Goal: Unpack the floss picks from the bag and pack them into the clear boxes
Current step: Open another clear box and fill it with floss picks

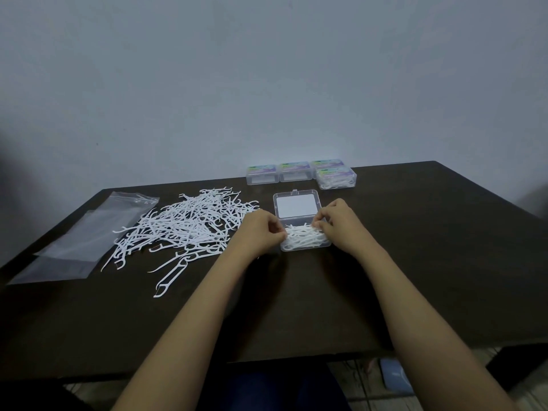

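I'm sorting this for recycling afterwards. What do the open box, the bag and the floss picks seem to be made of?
Open box: rigid clear plastic, glossy; its contents show through the walls.
Bag: thin clear plastic film, probably soft; the dark table shows through it.
Floss picks: white moulded plastic, seemingly matte; thin, uniform shapes.

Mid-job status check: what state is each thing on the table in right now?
Open box, lid back, partly filled.
Boxed picks, heaped inside.
Loose picks, spread in a pile.
Bag, flat, looks empty.
Four rear boxes, shut.
Left grip, pinches boxed picks.
Right grip, pinches boxed picks.
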`<state>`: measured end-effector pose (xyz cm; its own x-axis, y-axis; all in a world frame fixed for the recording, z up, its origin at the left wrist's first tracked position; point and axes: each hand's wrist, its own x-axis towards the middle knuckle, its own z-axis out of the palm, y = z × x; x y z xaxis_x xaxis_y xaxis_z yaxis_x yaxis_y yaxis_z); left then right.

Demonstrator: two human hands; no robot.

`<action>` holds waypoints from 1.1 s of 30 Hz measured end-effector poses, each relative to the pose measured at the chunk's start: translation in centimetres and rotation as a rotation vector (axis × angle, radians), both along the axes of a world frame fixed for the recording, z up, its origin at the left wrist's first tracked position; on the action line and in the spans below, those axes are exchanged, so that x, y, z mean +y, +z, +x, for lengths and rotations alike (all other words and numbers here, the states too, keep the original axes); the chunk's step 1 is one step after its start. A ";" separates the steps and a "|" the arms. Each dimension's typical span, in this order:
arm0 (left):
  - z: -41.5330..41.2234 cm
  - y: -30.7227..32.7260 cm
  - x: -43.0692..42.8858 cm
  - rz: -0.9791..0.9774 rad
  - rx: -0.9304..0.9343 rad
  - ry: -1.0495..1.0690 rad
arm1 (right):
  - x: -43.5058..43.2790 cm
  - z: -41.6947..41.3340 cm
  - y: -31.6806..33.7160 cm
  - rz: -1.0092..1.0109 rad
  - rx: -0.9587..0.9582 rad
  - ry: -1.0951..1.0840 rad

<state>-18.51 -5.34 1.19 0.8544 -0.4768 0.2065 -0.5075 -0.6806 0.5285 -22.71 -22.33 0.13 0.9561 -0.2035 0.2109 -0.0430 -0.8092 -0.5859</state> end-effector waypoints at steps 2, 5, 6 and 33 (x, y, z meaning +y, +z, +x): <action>-0.1 -0.1 0.2 -0.046 -0.026 0.023 | -0.2 -0.1 0.1 0.016 -0.021 -0.013; -0.2 -0.2 0.2 -0.103 -0.067 0.032 | -0.2 -0.2 0.2 0.027 -0.036 -0.015; -0.3 -0.2 0.1 -0.079 -0.080 0.014 | -0.2 -0.2 0.3 0.025 -0.032 -0.009; -0.2 -2.6 16.0 0.351 0.088 0.305 | 13.4 -0.7 -1.2 -0.149 0.170 0.262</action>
<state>-18.73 10.66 -1.42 0.9734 -0.2292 -0.0022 -0.2200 -0.9368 0.2719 -23.42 -8.88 -1.12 0.9958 0.0750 0.0533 0.0912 -0.8817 -0.4628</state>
